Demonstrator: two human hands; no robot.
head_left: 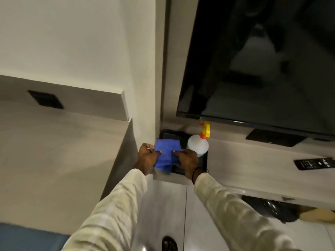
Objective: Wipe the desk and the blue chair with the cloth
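Desk (pixel 54 151) at left: no sign of wiping seen yet, judged pending. Blue chair: not identifiable. Cloth (pixel 165 154) held over black tray (pixel 204 164) nr spray btl (pixel 198 144), pinched by left hand (pixel 147 156) & right hand (pixel 187 158), fingers clamped on it.

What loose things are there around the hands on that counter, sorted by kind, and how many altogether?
Folded blue cloth, held by the left hand and right hand: 1
White plastic spray bottle with a yellow and orange trigger: 1
Black rectangular tray: 1
Black remote control: 1
Total: 4
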